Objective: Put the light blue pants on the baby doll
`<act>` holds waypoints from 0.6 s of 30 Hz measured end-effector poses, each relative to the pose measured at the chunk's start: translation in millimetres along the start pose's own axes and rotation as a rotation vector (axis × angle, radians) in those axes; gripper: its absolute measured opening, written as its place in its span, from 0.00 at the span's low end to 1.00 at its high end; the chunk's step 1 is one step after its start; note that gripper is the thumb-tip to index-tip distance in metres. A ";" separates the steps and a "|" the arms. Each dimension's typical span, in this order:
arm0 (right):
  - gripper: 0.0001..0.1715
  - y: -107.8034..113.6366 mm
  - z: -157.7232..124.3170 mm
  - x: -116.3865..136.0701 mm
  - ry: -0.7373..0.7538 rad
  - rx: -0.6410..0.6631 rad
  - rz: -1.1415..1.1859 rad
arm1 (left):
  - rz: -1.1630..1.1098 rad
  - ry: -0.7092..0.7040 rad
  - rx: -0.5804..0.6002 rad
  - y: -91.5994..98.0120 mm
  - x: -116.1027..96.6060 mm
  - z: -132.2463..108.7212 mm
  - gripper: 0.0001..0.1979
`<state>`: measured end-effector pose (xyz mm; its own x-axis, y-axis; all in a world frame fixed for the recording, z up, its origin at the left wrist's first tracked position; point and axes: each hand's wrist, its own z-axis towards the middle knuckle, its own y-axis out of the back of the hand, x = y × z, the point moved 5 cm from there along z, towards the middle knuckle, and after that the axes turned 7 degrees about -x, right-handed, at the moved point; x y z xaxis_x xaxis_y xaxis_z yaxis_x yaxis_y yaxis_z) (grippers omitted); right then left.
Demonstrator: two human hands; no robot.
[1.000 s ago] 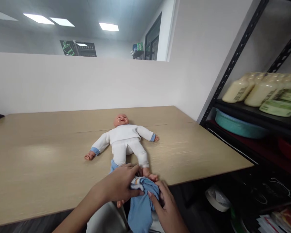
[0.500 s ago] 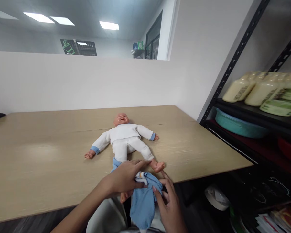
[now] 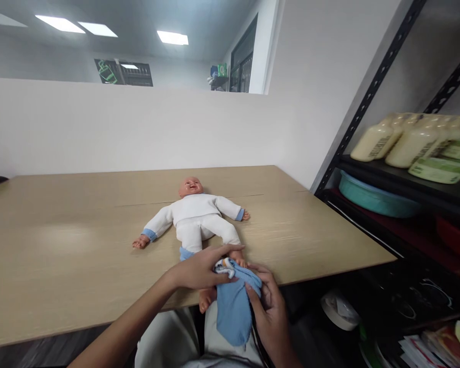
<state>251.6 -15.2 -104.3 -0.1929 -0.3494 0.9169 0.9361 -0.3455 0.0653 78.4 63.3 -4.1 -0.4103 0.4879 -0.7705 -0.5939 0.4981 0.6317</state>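
A baby doll (image 3: 197,208) in a white top and white leggings lies on its back, feet toward me. Blue fabric, apparently doll trousers (image 3: 235,312), wraps its left-side leg in the picture, and that bare foot (image 3: 207,299) pokes out below my wrist. My left hand (image 3: 205,266) is closed on the upper edge of the cloth, thumb on the white-and-orange trim, fingers reaching over the other ankle. From the right, my right hand (image 3: 270,306) pinches the bunched opening. The other foot (image 3: 238,258) meets that opening; its toes are partly covered.
The wooden table (image 3: 80,276) ends just in front of my lap. At right, a black shelf rack (image 3: 362,115) holds cream-coloured bottles (image 3: 410,140) and a teal basin (image 3: 375,197). Below it sits a white round container (image 3: 339,312). A white wall (image 3: 138,128) stands behind the table.
Both hands have brought the blue cloth up and slightly right, its opening now at the right-side foot's toes. That leg looks more bent, its foot pulled in left.
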 end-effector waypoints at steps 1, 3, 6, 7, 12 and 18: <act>0.14 -1.4 2.3 1.5 -0.017 0.014 0.009 | -0.028 -0.008 0.009 0.8 -1.4 0.0 0.30; 0.15 -4.8 8.1 3.1 -0.082 0.018 0.031 | -0.040 -0.021 0.005 2.3 -2.0 -0.7 0.22; 0.18 -12.4 20.7 6.6 -0.165 0.027 0.116 | -0.004 -0.031 -0.050 4.3 1.8 -2.6 0.16; 0.19 -15.6 25.4 8.0 -0.186 0.053 0.156 | 0.003 -0.039 -0.070 4.8 2.9 -3.4 0.16; 0.22 -21.1 41.9 12.8 -0.233 0.147 0.249 | -0.078 0.004 -0.109 8.9 2.2 -9.3 0.18; 0.25 -31.6 51.5 8.0 -0.298 0.208 0.266 | -0.237 0.064 -0.086 14.8 2.6 -15.8 0.21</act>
<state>235.6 37.8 -78.7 0.1272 -0.1258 0.9839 0.9867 -0.0850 -0.1384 57.6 60.6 1.9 -0.2939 0.3168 -0.9018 -0.7344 0.5291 0.4252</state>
